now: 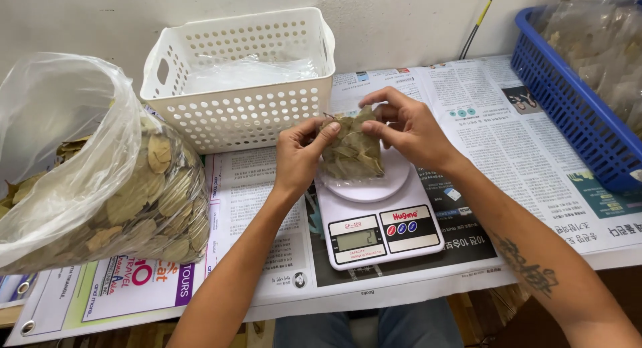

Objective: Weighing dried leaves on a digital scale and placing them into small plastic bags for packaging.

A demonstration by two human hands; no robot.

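The person's left hand (299,154) pinches the upper left corner of a small clear packet of dried leaves (352,153) between thumb and fingers. The right hand (408,124) grips the packet's top edge from two o'clock, its fingertips closed on the plastic. The packet stands nearly upright on the round white platform of a digital kitchen scale (374,214), its lower edge touching the platform. The scale's display and buttons face the person at six o'clock.

The scale sits on spread newspaper sheets (508,154) that cover the table. At ten o'clock from the scale stands a white perforated plastic basket (244,107) with clear plastic bags (247,74) inside it. At nine o'clock, well apart from the hands, lies a large clear plastic sack of dried leaves (134,201), its mouth open and slumped toward the left edge. At two o'clock, at the far right of the view, a blue plastic basket (568,114) holds more filled packets (602,40). A tattoo shows on the right forearm (528,268).
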